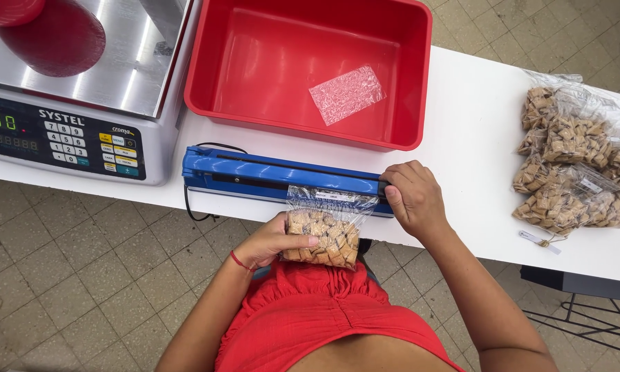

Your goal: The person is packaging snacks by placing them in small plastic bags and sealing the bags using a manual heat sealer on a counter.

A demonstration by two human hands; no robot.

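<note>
A digital weighing scale [75,131] sits left of the blue heat sealer [268,176] on the white table [461,151]. Behind the sealer a red plastic tub [206,83] holds one empty clear pouch [346,94]. The left hand [272,242] grips a clear bag of brown snack pieces [323,234], its open top lying under the sealer's bar. The right hand [413,198] presses flat on the sealer's right end. Well right of the sealer lie filled snack bags [575,162].
</note>
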